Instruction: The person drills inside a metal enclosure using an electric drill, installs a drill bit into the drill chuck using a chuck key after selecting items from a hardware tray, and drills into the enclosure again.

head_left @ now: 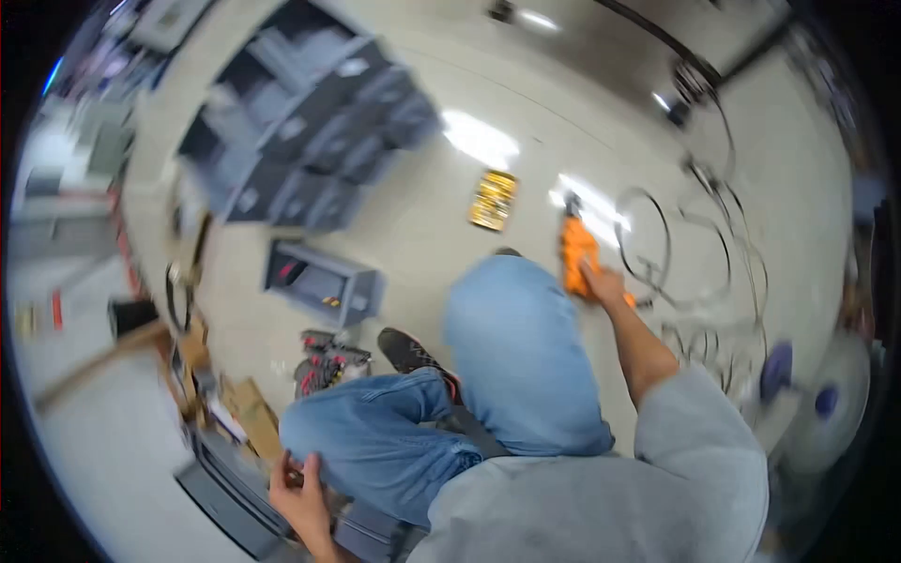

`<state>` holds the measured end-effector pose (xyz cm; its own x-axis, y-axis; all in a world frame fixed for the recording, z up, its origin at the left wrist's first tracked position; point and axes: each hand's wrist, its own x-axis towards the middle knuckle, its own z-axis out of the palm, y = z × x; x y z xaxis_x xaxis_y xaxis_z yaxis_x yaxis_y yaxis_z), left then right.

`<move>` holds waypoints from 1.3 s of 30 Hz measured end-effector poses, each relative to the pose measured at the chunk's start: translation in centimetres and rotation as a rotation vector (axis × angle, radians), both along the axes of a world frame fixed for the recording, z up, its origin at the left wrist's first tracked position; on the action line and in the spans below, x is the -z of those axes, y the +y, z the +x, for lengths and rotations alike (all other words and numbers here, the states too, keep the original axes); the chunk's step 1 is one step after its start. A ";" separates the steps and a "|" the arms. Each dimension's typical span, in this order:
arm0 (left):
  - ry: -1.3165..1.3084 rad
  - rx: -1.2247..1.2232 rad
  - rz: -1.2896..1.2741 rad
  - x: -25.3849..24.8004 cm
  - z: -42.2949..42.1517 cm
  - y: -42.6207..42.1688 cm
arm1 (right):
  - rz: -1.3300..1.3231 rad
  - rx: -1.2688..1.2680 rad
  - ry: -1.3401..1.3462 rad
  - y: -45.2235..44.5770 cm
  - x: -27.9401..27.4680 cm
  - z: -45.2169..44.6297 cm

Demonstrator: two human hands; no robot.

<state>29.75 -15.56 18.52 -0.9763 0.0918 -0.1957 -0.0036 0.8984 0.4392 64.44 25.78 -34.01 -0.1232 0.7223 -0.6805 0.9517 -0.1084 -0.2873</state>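
Note:
My right hand (605, 283) is closed around an orange power drill (574, 246) on the floor, to the right of my knee. The drill's dark front end points away from me, and blur hides its finer details. My left hand (302, 497) is beside my left knee, with its fingers loosely bent and apart and nothing visible in them. Ahead of my knees, a yellow case (493, 200) with shiny contents lies on the floor.
Grey drawer bins (310, 141) stand at the upper left. A pulled-out grey bin (324, 281) holds small items. Dark tools with red parts (328, 361) lie near my shoe. Cables (666, 244) loop across the floor at right, near a fan (826, 402). Cardboard (249, 418) lies at left.

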 end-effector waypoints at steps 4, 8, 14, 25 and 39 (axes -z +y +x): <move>0.162 0.140 0.024 2.1 -2.6 2.5 | 0.390 -0.061 0.015 -2.7 -12.6 -4.0; 0.088 0.392 -0.001 2.3 -3.2 9.8 | 0.193 0.146 -0.041 -2.5 -13.8 -6.4; -0.305 0.705 0.159 9.8 -3.2 20.5 | -0.271 0.433 0.811 -0.5 -13.6 -4.4; -1.449 0.515 1.003 22.9 4.1 41.9 | 0.171 -0.028 1.031 1.8 -29.9 -11.7; -1.263 0.384 1.427 18.5 -2.7 36.8 | 0.578 0.503 0.094 8.7 -5.6 4.5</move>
